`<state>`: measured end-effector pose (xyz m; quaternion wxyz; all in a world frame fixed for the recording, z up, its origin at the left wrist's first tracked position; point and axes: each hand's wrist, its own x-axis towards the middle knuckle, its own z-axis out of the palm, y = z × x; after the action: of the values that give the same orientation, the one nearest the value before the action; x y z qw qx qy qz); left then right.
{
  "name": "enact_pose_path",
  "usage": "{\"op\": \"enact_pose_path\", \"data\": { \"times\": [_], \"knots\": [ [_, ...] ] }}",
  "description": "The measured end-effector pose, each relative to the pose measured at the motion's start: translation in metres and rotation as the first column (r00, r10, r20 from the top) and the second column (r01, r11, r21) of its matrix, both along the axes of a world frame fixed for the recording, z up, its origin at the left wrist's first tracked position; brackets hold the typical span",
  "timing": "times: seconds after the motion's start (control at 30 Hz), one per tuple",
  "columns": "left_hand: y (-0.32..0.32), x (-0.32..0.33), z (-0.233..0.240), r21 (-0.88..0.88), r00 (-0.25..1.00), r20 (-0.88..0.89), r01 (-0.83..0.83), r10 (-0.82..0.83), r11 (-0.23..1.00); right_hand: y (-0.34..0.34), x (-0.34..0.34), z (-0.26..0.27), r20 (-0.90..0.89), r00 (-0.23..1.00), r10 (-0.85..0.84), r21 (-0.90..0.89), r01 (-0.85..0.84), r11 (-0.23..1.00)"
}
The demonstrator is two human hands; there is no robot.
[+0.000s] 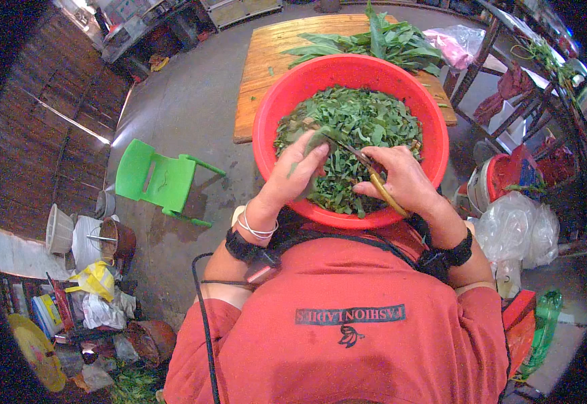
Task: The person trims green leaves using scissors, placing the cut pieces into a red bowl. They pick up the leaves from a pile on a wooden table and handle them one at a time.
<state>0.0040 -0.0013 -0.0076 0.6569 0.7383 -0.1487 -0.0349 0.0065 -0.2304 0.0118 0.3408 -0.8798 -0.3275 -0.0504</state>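
Observation:
My left hand (298, 166) is closed around green leaves (318, 141) over the near left part of a red plastic basin (351, 63). In my right hand (402, 174) are scissors with gold-coloured handles (387, 194); their blades point up and left, against the leaves. Cut green leaves (364, 113) fill much of the basin below both hands. Long whole leaves (394, 43) lie in a pile on the wooden table (268, 55), just beyond the basin's rim. The blade tips are partly hidden by the leaves.
A green plastic chair (167, 177) stands on the floor to the left. Clear plastic bags (513, 232) and a red bucket (498, 177) are at the right. A pink item in a plastic bag (455, 45) lies past the table's right corner. Baskets and bags crowd the lower left.

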Motion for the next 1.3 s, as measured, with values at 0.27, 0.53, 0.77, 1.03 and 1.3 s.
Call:
{"op": "enact_pose_path", "data": {
  "times": [0.27, 0.53, 0.77, 1.03, 1.3],
  "knots": [
    [-0.001, -0.001, -0.002, 0.025, 0.996, -0.038, 0.083, -0.082, 0.996, 0.004, -0.004, 0.002, -0.099, 0.995, -0.023, 0.048, 0.028, 0.998],
    [0.004, 0.001, -0.003, 0.102, 0.994, -0.043, 0.1, -0.096, 0.99, 0.001, -0.004, -0.007, 0.008, 0.998, -0.066, 0.033, 0.066, 0.997],
    [0.001, 0.0, 0.0, 0.052, 0.999, -0.02, 0.035, -0.034, 0.998, -0.003, 0.001, -0.012, -0.026, 0.994, -0.105, 0.085, 0.107, 0.991],
    [-0.002, -0.002, 0.006, -0.179, 0.996, -0.074, -0.068, 0.055, 0.982, -0.004, 0.006, -0.005, -0.05, 0.997, 0.065, 0.11, -0.059, 0.992],
    [-0.002, -0.002, 0.0, -0.083, 0.999, -0.034, 0.032, -0.035, 0.996, -0.002, 0.001, -0.011, 0.058, 0.998, 0.038, 0.022, -0.039, 0.999]
  ]
}}
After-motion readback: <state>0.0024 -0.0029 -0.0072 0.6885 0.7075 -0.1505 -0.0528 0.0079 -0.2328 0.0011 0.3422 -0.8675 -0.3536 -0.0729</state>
